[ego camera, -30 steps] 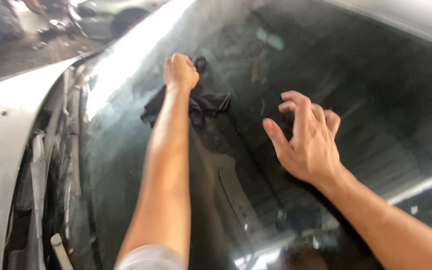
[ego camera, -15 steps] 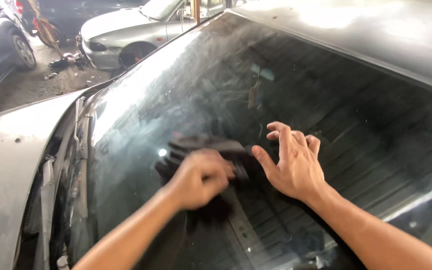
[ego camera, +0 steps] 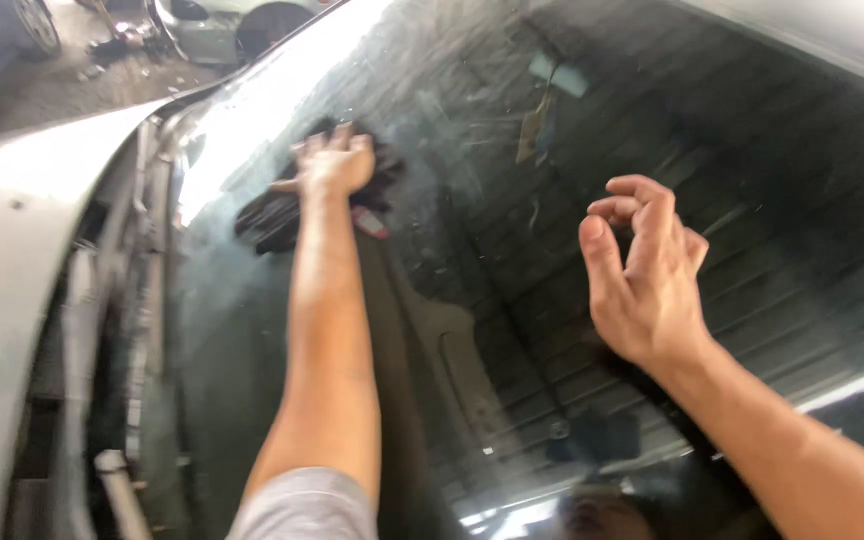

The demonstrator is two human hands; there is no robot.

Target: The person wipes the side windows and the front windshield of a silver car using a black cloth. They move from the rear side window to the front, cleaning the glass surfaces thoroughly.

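The left hand (ego camera: pixel 332 160) lies flat on a dark cloth (ego camera: pixel 282 205), fingers together and stretched out, pressing the cloth against the windshield (ego camera: pixel 472 330) near its far left edge, beside the bright glare strip along the pillar. The arm is reached out almost straight. The right hand (ego camera: pixel 642 270) hovers just off the glass to the right, holding nothing; its fingers (ego camera: pixel 632 200) are curled loosely inward with the thumb apart, and whether the heel of the hand touches the glass cannot be told.

The risks, as a judgement: with the arm so far extended the pressure on the cloth is probably weak and uneven, so it could slide out from under the palm or bunch up and leave streaks. The glass looks dusty and smeared, and grit caught in the cloth could scratch it. The cloth sits close to the cowl (ego camera: pixel 102 330) and the gap at the windshield's edge, where it could snag on a wiper arm or trim. Leaning this far over the hood (ego camera: pixel 12 200), the person could lose balance if the right hand is not braced.

Behind the glass, a pale bluish rectangular sticker (ego camera: pixel 557 75) sits high on the windshield, and a small tan tag (ego camera: pixel 530 135) hangs just below and to the left of it. A small pinkish label shows at the cloth's lower right edge. Any print is too blurred to tell.
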